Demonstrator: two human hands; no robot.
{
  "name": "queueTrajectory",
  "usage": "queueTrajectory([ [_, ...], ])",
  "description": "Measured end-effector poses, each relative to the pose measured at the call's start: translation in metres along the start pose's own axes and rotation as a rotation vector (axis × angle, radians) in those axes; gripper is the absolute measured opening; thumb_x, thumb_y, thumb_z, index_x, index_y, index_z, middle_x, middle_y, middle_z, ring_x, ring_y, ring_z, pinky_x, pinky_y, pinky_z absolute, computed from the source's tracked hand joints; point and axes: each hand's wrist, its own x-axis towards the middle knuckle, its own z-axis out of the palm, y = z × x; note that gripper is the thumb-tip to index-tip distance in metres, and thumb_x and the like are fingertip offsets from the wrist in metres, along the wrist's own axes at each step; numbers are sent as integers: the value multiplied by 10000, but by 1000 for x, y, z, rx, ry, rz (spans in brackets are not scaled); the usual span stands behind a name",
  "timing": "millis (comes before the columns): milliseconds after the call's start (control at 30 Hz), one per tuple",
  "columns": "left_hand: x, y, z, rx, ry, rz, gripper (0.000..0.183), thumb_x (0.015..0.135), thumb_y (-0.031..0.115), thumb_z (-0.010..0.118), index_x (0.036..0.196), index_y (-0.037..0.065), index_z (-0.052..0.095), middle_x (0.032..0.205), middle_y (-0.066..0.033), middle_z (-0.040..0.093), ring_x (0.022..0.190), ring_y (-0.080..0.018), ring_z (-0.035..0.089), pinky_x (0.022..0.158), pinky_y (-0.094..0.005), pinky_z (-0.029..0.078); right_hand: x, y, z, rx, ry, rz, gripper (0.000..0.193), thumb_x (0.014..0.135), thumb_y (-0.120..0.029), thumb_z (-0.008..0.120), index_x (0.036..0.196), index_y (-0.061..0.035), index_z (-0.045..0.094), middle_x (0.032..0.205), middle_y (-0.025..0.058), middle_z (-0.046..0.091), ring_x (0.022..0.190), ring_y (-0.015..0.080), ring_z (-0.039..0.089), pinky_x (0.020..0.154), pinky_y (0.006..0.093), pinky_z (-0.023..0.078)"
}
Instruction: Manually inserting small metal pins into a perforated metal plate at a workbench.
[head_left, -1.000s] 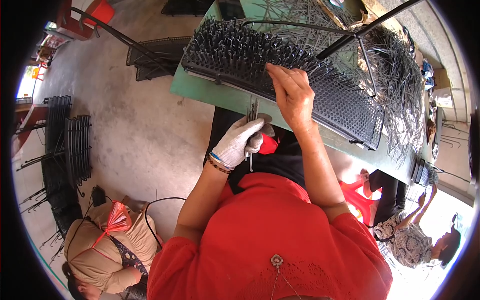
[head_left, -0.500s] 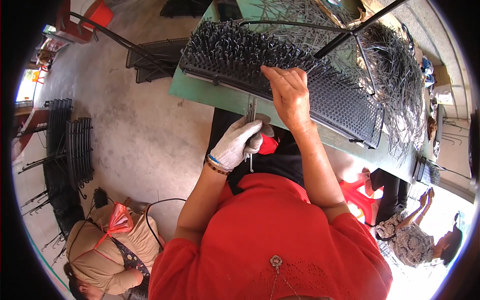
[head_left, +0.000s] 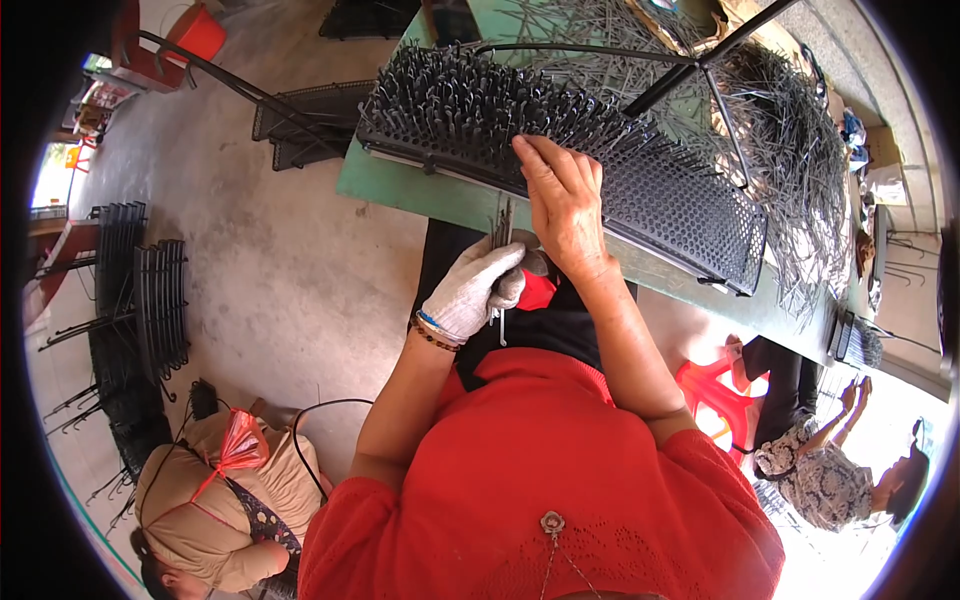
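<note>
My left hand, in a pale knitted glove, is closed around a small bundle of thin wire pieces in front of my waist. Their upper ends stick out above the fingers, and pale ends show below. My bare right hand is at the front edge of a black perforated metal panel, its fingers pressed together near the holes. Whatever they pinch is hidden. Dense rows of dark wire pieces with bent tops stand upright in the panel's left and middle part; bare holes show on its right.
The panel lies on a green table. A heap of loose wires spreads behind and right. Black rods rise above the panel. One person is low at left, another at right by a red stool. Black racks stand left.
My right hand has shifted slightly left and down along the panel's front edge. The left hand keeps its bundle in nearly the same place.
</note>
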Motion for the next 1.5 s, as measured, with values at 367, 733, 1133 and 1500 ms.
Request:
queueTrajectory([
  [367, 3, -5, -2, 0, 37, -18, 215, 1011, 166, 473, 1154, 30, 559, 795, -44, 650, 507, -23, 448, 410, -172, 307, 5, -4, 2, -26, 12, -29, 341, 807, 25, 631, 1135, -56, 676, 1159, 74, 632, 968, 253, 592, 871, 353, 432],
  [733, -5, 9, 19, -62, 23, 18, 212, 1011, 160, 474, 1147, 21, 557, 826, -91, 647, 515, -32, 438, 409, -179, 314, -9, 4, -18, 74, 155, 69, 283, 803, 52, 634, 1062, -46, 691, 1102, 89, 654, 972, 265, 612, 855, 370, 457],
  [1133, 35, -23, 122, 627, 45, 749, 174, 946, 11, 553, 1117, -8, 582, 960, -70, 652, 768, -115, 609, 711, -235, 487, -74, -20, -39, 2056, 426, 1108, 594, 1009, -496, 333, 1374, -46, 464, 1311, 143, 564, 1172, 276, 554, 1015, 416, 440],
  [1500, 56, -56, 150, 596, -118, 519, 193, 989, 57, 459, 1148, -5, 551, 1037, -54, 618, 925, -103, 571, 813, -257, 473, -96, 24, -83, 1926, 532, 1343, 510, 1060, -384, 257, 1315, -26, 517, 1197, 126, 607, 1108, 225, 571, 988, 357, 446],
])
